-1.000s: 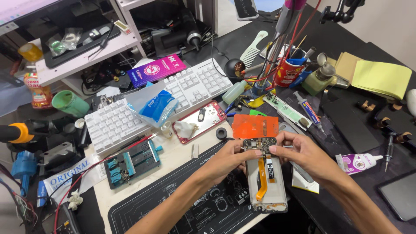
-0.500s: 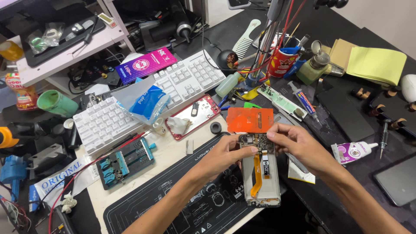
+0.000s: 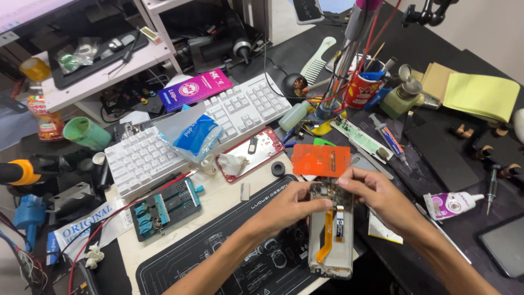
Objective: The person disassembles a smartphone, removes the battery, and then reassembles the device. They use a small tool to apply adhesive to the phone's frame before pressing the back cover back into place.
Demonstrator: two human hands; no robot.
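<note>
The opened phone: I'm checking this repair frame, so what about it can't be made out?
Head view only:
- Top of the phone: covered by the left hand and right hand.
- Its small board parts: too small to tell.
- Orange card: lower edge hidden by fingers.
- Both forearms: cut off by the bottom edge.

Workbench [image 3: 229, 202]: pale top, covered partly by black mats. White shelf unit [image 3: 103, 76] set behind. Pale wall [image 3: 491, 27] at far right.
</note>
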